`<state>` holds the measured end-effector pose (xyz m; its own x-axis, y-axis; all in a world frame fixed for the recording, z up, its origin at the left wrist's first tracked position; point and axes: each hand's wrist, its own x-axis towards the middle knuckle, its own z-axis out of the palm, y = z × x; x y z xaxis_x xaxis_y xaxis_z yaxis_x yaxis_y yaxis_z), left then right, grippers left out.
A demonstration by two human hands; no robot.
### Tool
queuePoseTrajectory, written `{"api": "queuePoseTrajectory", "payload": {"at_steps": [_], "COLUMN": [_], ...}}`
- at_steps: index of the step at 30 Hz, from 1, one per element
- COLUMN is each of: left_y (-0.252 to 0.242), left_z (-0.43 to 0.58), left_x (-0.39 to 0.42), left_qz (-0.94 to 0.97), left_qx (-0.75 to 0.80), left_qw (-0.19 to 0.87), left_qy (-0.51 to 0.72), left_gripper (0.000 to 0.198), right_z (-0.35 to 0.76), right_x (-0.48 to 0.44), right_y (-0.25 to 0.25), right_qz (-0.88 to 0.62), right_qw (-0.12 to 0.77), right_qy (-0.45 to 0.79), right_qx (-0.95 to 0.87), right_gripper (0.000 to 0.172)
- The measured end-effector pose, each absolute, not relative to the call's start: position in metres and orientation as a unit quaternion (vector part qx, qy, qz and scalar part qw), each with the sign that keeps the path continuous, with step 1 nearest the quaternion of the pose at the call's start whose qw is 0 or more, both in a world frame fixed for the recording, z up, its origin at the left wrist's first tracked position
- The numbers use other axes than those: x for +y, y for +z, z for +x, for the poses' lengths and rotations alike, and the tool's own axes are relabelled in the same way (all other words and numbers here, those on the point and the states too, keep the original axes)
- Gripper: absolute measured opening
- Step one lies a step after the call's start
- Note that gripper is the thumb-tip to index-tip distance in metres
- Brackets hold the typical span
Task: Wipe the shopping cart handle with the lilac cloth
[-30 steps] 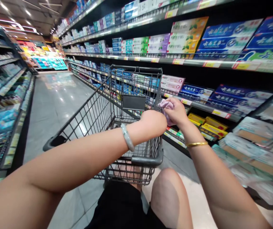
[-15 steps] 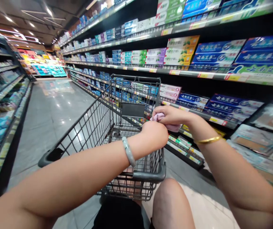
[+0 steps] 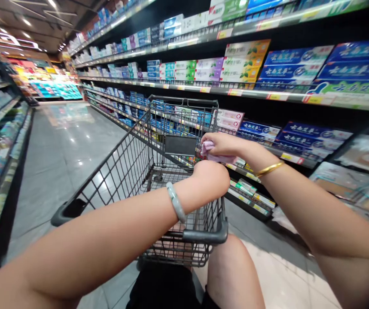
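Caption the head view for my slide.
Right hand holds a pink cloth at the rim of the shopping cart, left hand gripping it, beside toothpaste shelves.

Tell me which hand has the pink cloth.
The right hand, wearing the gold bangle, grips the pink cloth at the cart rim; the left hand, with the pale green bangle, shows only a closed fist.

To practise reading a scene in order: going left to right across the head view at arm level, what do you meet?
Left-side shelves, cart's left handle corner, pale bracelet, left hand closed on the cart rim, gold bangle, blue boxes. Omitted: right hand holding a pink cloth, overlapping the left hand.
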<state>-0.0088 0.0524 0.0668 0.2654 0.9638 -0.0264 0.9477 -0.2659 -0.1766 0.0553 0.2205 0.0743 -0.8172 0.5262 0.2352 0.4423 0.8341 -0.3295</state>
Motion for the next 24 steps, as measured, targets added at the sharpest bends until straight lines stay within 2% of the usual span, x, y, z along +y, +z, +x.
{"api": "queuePoseTrajectory", "payload": {"at_steps": [2, 3, 8, 10, 14, 15, 19, 24], "left_y": [0.068, 0.069, 0.070, 0.070, 0.067, 0.067, 0.065, 0.066], "left_z": [-0.009, -0.009, -0.007, -0.007, -0.008, -0.008, -0.009, -0.009], "left_x": [0.052, 0.052, 0.052, 0.052, 0.055, 0.055, 0.056, 0.056], "left_qz": [-0.793, -0.794, -0.801, -0.799, -0.797, -0.797, -0.801, -0.797], "left_qx": [-0.603, -0.601, -0.592, -0.594, -0.597, -0.597, -0.593, -0.598], "left_qw": [0.059, 0.057, 0.060, 0.059, 0.056, 0.056, 0.056, 0.061], "left_qy": [0.067, 0.068, 0.067, 0.065, 0.067, 0.067, 0.060, 0.059], "left_gripper": [0.035, 0.035, 0.035, 0.035, 0.034, 0.034, 0.034, 0.033], "right_z": [0.057, 0.061, 0.082, 0.083, 0.077, 0.077, 0.081, 0.079], "right_x": [0.220, 0.217, 0.208, 0.211, 0.216, 0.216, 0.218, 0.221], "right_y": [0.070, 0.069, 0.077, 0.077, 0.067, 0.065, 0.068, 0.073], "right_qz": [-0.275, -0.264, -0.190, -0.217, -0.285, -0.278, -0.204, -0.232], "right_qw": [0.221, 0.224, 0.105, 0.130, 0.298, 0.295, 0.167, 0.251], "right_qy": [0.097, 0.114, 0.258, 0.236, 0.088, 0.075, 0.139, 0.040], "right_qx": [-0.931, -0.931, -0.941, -0.938, -0.907, -0.911, -0.955, -0.939], "right_gripper": [0.045, 0.044, 0.037, 0.046, 0.055, 0.054, 0.048, 0.034]}}
